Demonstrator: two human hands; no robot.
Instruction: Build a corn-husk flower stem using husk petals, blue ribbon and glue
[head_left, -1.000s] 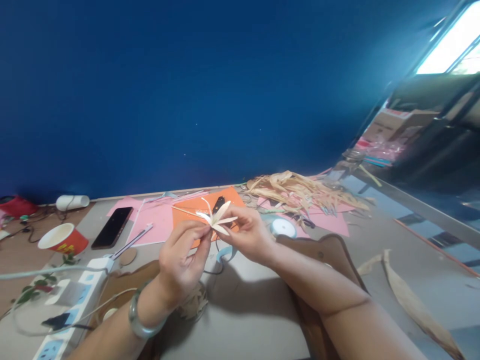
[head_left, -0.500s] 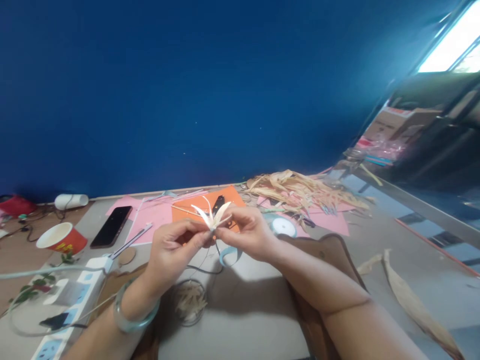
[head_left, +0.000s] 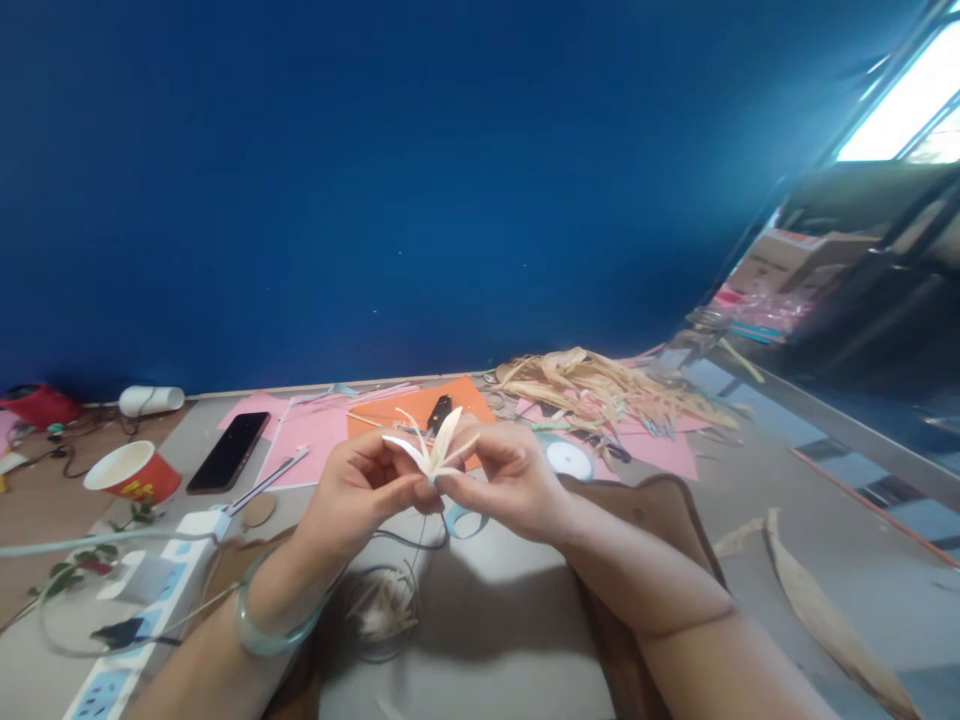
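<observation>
Clock centred on a pale flower [head_left: 439, 458], 12 toward the blue wall [head_left: 480, 190]. Nearest, at 7: round container [head_left: 379, 656] of cream-coloured slivers, on the grey tabletop [head_left: 510, 630]. At 8, a pale green bangle [head_left: 266, 640] rings the left wrist. Flower itself raised above the tabletop in front of the wearer, narrow pointed petals fanned up and outward. Left hand [head_left: 360, 490], at 8 to 9, pinches its base, thumb against fingers; right hand [head_left: 517, 485], at 3 to 4, pinches the base from the other side. Whether the fingertips touch each other, cannot tell. Out at 8, white power strip [head_left: 180, 565] with plugs seated. Black phone [head_left: 229, 453] flat at 9, red paper cup [head_left: 142, 480] farther out along the same line. White disc [head_left: 568, 460] at 3. Behind the hands at 12, orange sheet [head_left: 472, 398]; dark object [head_left: 439, 413] on it, too blurred to name. Heap of dry husk strips [head_left: 600, 385] at 2, partly over pink paper [head_left: 664, 452].
</observation>
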